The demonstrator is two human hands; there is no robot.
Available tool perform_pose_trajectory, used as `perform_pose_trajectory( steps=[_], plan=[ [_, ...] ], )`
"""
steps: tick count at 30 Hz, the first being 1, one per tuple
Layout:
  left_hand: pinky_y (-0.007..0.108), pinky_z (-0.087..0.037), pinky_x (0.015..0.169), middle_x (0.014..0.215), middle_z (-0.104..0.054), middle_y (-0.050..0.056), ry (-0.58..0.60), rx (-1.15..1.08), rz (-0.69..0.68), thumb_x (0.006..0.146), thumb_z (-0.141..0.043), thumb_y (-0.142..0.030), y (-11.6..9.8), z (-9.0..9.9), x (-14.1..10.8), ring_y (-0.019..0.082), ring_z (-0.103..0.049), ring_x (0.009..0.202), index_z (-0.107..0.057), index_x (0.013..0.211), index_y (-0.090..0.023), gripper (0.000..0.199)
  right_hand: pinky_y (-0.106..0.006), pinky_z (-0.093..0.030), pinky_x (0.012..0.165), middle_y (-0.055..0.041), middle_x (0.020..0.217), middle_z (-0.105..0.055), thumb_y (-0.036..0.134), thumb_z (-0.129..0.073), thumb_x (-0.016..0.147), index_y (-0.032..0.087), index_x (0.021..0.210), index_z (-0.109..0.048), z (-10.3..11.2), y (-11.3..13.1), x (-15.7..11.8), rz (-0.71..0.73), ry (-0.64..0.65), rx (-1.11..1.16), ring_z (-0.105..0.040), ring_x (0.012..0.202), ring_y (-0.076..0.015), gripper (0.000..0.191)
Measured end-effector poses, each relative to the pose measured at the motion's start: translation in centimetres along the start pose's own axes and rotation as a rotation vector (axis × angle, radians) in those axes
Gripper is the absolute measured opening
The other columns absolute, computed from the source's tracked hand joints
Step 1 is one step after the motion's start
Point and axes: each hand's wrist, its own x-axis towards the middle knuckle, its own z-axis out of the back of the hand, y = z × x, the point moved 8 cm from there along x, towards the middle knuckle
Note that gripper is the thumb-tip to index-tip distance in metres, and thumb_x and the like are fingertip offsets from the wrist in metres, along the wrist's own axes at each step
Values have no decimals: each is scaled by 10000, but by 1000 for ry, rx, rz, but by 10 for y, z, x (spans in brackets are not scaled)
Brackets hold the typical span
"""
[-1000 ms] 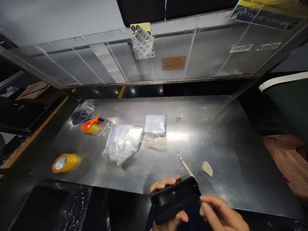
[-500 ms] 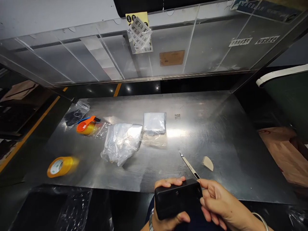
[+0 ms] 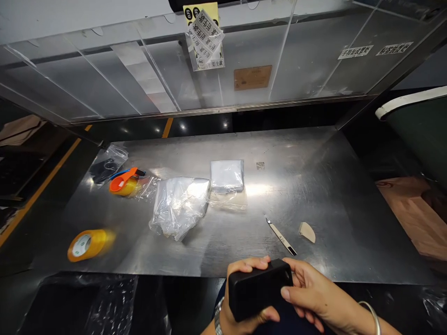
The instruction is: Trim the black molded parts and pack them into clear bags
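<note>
A black rectangular box-like object point(image 3: 256, 291) is held just over the front edge of the table. My left hand point(image 3: 244, 270) wraps around it from the left, fingers over its far side and thumb along its near side. At its right end, my right hand point(image 3: 307, 293) pinches it, with the thumb on the face towards me. Beyond the hands lies a slim pale-handled tool point(image 3: 281, 236) with a pointed metal tip, marked A26. To its right is a cream wedge-shaped pad point(image 3: 307, 232).
On the metal table point(image 3: 226, 251) lie a crumpled clear plastic bag point(image 3: 179, 204), a stack of clear pouches point(image 3: 226, 176), a yellow tape roll point(image 3: 86, 245) and an orange tape dispenser point(image 3: 124, 180). A clear-fronted shelf point(image 3: 167, 83) spans the back. Brown paper point(image 3: 412, 214) hangs at right.
My right thumb has slid left and up onto the box's face. The box is turned slightly. The view has shifted a little, and the slim tool now shows clear of my hands.
</note>
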Motion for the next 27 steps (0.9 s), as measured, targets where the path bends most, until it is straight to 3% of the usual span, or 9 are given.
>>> perform_pose_trajectory(
  steps=[3, 6, 10, 14, 18, 22, 27],
  plan=[
    [498, -346, 1044, 1135, -541, 12, 4, -56, 64, 645, -761, -242, 4, -3, -1, 274, -487, 1179, -418, 1113, -355, 591, -74, -302, 290, 52, 510, -556, 218, -498, 781, 111, 1238, -366, -1, -2, -2, -17, 28, 26, -382, 330, -15, 488],
    [502, -350, 1038, 1129, -542, 0, -72, -244, 156, 653, -755, -252, 12, -5, -1, 270, -483, 1181, -438, 1101, -356, 558, -89, -355, 311, 0, 552, -616, 179, -465, 774, 94, 1293, -311, 0, 1, -8, 15, 79, 116, -458, 353, -40, 548],
    [490, -366, 1024, 1113, -561, -3, -208, -384, 169, 648, -759, -261, 12, -7, 0, 262, -512, 1146, -469, 1104, -350, 548, -134, -458, 386, -58, 661, -657, 224, -522, 791, 67, 1269, -364, 3, 5, -16, 115, 124, 236, -563, 458, -74, 527],
    [495, -371, 1016, 1099, -573, 1, -248, -425, 168, 637, -767, -259, 13, -16, -3, 261, -523, 1125, -496, 1094, -343, 538, -129, -457, 390, -55, 663, -651, 310, -546, 832, 63, 1265, -373, 9, -3, -23, 130, 127, 266, -565, 468, -69, 528],
    [498, -386, 1006, 1106, -573, 11, -258, -411, 136, 644, -763, -255, 16, -24, -7, 270, -523, 1127, -491, 1109, -345, 545, -110, -438, 385, -33, 634, -635, 349, -567, 828, 72, 1231, -388, 9, -4, -27, 124, 170, 225, -537, 446, -48, 521],
    [482, -374, 1025, 1122, -563, 0, -235, -310, 83, 650, -760, -250, 16, -34, -12, 255, -507, 1152, -463, 1121, -364, 567, -86, -371, 330, 33, 551, -572, 386, -595, 792, 101, 1110, -441, 14, -6, -27, 88, 109, 98, -449, 382, -21, 454],
    [422, -366, 1041, 1127, -555, -11, -184, -135, 23, 646, -764, -277, 18, -47, -21, 228, -499, 1163, -433, 1121, -369, 587, -95, -276, 289, 58, 468, -529, 508, -582, 767, 128, 995, -424, 21, -28, -23, -3, 109, -25, -372, 320, -22, 470]
  ],
)
